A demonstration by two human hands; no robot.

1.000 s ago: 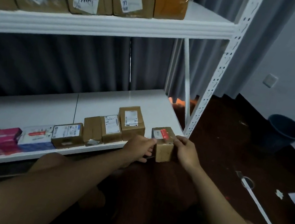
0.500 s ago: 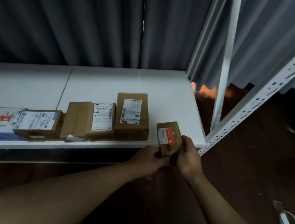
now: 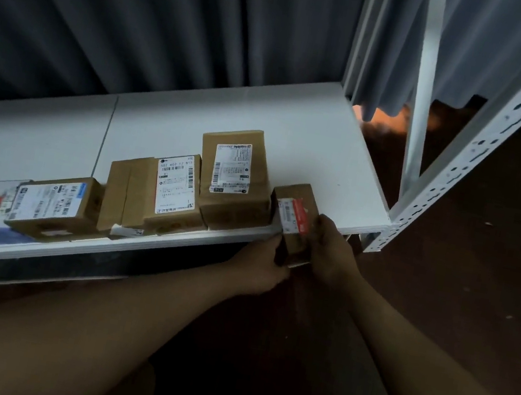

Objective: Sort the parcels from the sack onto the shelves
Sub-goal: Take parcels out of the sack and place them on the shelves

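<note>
Both hands held the small brown cardboard parcel with a red-and-white label [image 3: 293, 219] at the front right edge of the white lower shelf [image 3: 316, 130], just beside the taller brown box [image 3: 234, 179]. The left hand [image 3: 262, 267] had a narrow grip on its near corner; the right hand [image 3: 329, 251] clasped its side. Best slid fully inward, flush with the row, label up. Since half a second earlier it sat slightly further onto the shelf.

white shelf [image 3: 300, 124], labelled parcels [image 3: 234, 179], perhaps six
</note>
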